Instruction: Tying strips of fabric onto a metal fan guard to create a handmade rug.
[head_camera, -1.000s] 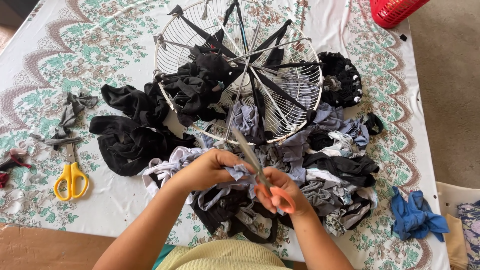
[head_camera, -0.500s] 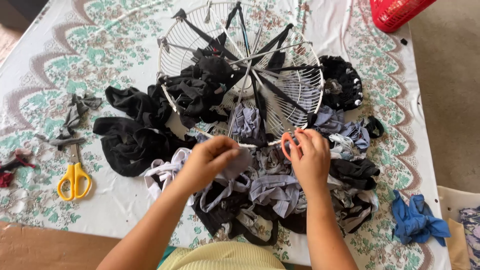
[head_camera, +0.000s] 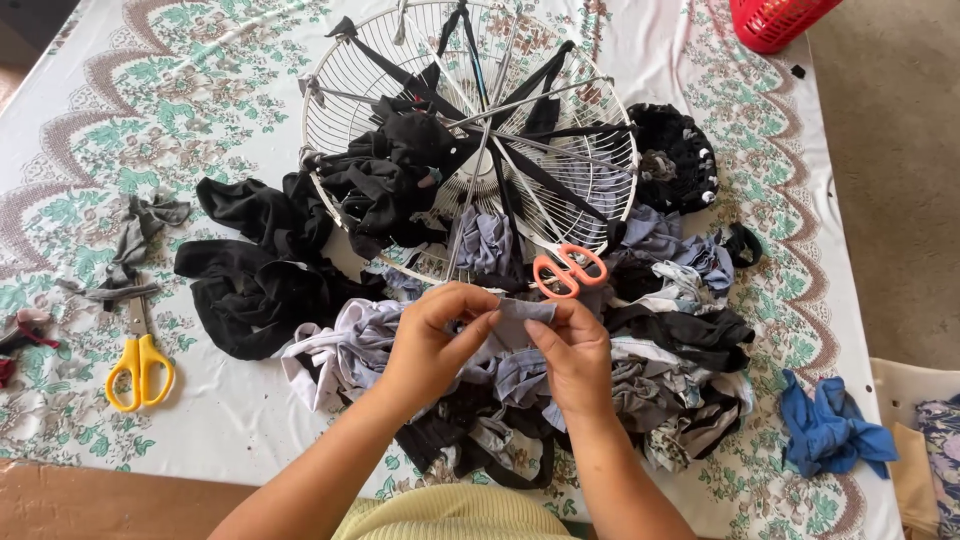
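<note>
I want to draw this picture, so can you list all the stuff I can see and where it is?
Wire fan guard: one, white, top middle of the sheet, black strips tied across it.
Grey fabric strip: one, pinched between both hands.
Fabric pile: many pieces, black, grey and lilac, around and below the guard.
Orange scissors: one pair, resting on the pile at the guard's lower edge.
Yellow scissors: one pair, left side.
Blue rag: one, lower right.
Red basket: one, top right corner.
Floral sheet: one, white and green, under everything.
Left hand: holds the strip.
Right hand: holds the strip.
</note>
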